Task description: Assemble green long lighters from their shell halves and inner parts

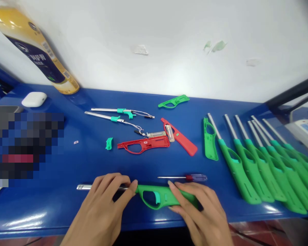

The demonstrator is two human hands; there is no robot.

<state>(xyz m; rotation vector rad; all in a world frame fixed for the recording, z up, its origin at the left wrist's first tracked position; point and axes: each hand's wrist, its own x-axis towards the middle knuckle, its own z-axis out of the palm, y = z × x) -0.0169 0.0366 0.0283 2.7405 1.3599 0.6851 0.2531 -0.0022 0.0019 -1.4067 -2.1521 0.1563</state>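
Observation:
Near the table's front edge lies a green gas lighter [166, 196] with a teal trigger, its metal tube pointing left. My left hand [105, 201] is closed around the tube where it meets the green body, thumb and fingers pinching there. My right hand [197, 208] grips the rear of the green handle, thumb below and fingers on top. Just behind the lighter rests a screwdriver [192, 177] with a clear and red handle. Farther back are a red open shell half [146, 144], another red shell half [181, 136] and a small teal trigger piece [109, 143].
Several assembled green lighters [238, 174] lie in a row at right, beside a green shell half [210, 140]. Two metal tubes with wires [110, 117] and another green shell half [174, 101] lie at the back. A yellow bottle [41, 51] and white case [34, 99] stand left.

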